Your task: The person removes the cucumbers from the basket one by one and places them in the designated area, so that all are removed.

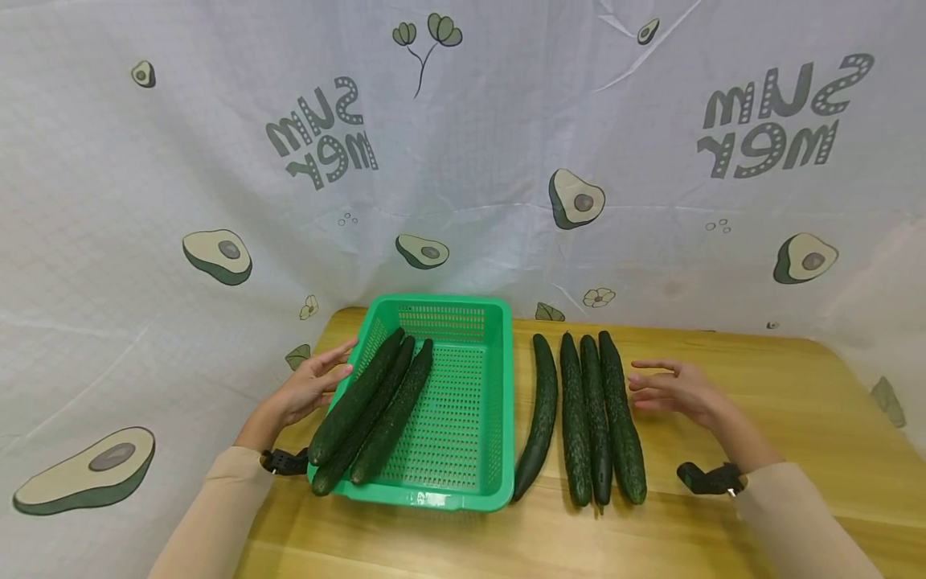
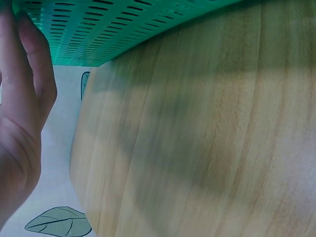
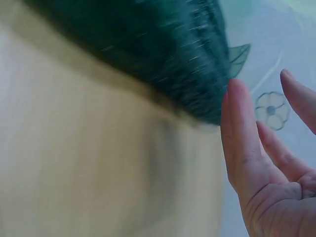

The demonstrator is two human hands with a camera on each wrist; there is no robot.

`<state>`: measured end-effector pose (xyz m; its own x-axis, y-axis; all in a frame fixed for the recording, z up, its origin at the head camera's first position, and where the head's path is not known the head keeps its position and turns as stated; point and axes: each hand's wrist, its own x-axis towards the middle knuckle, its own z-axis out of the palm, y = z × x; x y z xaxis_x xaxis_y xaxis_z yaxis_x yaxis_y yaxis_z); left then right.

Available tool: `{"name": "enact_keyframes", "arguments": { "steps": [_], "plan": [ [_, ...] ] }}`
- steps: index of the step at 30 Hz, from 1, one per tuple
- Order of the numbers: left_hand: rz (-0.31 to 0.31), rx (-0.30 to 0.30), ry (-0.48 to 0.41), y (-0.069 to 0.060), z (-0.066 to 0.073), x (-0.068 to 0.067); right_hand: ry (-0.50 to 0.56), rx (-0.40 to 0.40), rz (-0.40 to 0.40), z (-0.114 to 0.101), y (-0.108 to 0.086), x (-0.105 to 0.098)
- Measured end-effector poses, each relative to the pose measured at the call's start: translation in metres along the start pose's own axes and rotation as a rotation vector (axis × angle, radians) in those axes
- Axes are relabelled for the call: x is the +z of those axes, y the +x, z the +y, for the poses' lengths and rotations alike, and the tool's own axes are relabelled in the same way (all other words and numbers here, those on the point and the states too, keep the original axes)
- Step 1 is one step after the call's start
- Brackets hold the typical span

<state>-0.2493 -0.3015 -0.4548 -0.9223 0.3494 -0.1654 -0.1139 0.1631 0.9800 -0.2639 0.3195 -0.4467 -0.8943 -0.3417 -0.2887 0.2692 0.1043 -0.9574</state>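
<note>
Three dark green cucumbers [image 1: 396, 418] lie slanted along the left side of a green plastic basket [image 1: 509, 402], their near ends resting up on its rim. At the basket's left side is my left hand [image 1: 307, 390], fingers extended against the perforated wall [image 2: 103, 22] in the left wrist view. To the right of the basket, several more cucumbers lie lengthwise on the table, one curved cucumber [image 1: 544, 394] closest to it. My right hand [image 1: 676, 392] holds nothing; its spread fingers point at the rightmost cucumber [image 1: 624, 426], just beside it. That cucumber looms large in the right wrist view.
A wooden table [image 1: 752, 386] carries everything. Behind and to the left hangs a white cloth [image 1: 492, 121] printed with avocados and mirrored lettering. Dark straps with small devices [image 1: 712, 480] sit on both wrists.
</note>
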Motion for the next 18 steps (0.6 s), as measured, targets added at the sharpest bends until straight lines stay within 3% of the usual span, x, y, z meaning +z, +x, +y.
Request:
{"name": "enact_keyframes", "arguments": {
  "steps": [7, 13, 18],
  "plan": [
    [0.002, -0.001, 0.012, 0.0, 0.001, 0.0, 0.033, -0.07, -0.023, -0.028, 0.006, 0.012],
    [-0.011, 0.007, 0.002, -0.001, -0.001, 0.0, -0.032, -0.086, 0.012, -0.055, 0.015, 0.04],
    [-0.015, 0.02, -0.011, -0.001, -0.001, 0.0, 0.003, -0.106, 0.017, -0.078, 0.026, 0.065]
  ]
}}
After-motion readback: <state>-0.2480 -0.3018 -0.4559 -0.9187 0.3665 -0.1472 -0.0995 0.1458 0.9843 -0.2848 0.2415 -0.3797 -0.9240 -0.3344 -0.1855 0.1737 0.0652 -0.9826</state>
